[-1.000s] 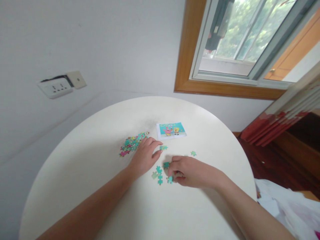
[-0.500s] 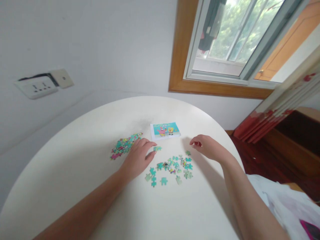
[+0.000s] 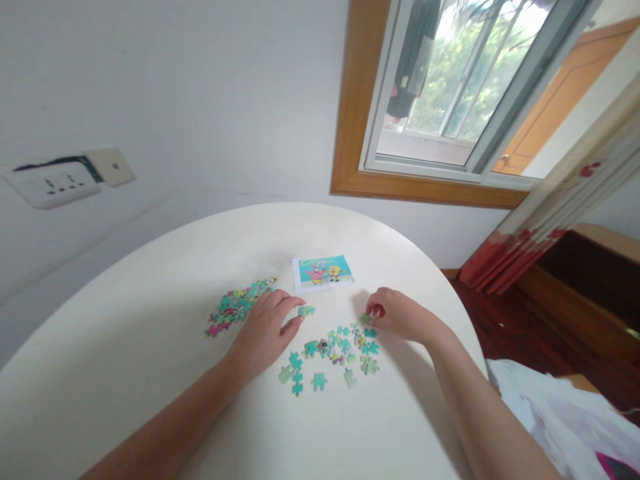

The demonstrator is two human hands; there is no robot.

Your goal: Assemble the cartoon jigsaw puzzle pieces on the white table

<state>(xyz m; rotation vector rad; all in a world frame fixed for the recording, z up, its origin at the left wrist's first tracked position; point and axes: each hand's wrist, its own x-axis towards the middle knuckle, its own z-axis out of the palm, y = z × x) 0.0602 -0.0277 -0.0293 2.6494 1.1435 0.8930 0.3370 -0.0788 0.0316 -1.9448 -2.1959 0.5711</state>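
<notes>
left hand (image 3: 265, 327) brackets a teal piece (image 3: 307, 311), right hand (image 3: 397, 315) curls at a green one (image 3: 365, 319); can't tell if either's fingers grip. a careless sideways drag could scatter those crowded loose pieces (image 3: 345, 345)!

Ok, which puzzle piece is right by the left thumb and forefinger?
The teal-and-yellow piece just in front of the picture card, lying alone, apart from the pile and the scattered pieces.
</notes>
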